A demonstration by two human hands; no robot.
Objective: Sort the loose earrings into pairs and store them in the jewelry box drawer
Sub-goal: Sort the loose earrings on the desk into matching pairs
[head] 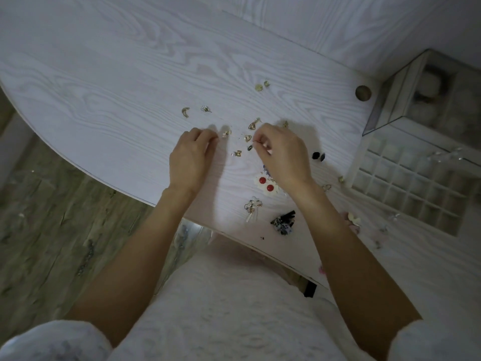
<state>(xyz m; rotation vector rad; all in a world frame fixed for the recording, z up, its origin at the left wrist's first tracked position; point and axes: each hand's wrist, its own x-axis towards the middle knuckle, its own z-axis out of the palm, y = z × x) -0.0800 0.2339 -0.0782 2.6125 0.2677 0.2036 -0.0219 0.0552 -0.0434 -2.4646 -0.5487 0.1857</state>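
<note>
White woodgrain table [109, 82] under me, my right hand [282, 155] pinches what looks like an earring post, left hand [191, 155] curled emptily beside scattered earrings [248, 131]; lift slowly toward the drawer [408, 178].

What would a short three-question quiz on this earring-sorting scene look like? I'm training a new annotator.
1. True or false: the divided drawer lies by the right hand.
2. The flower earrings have centres of which colour: A red, B green, C blue?
3. Which hand pinches a thin earring post?

Key: 1 true. 2 A. 3 The right; the left hand rests curled on the table.
</note>
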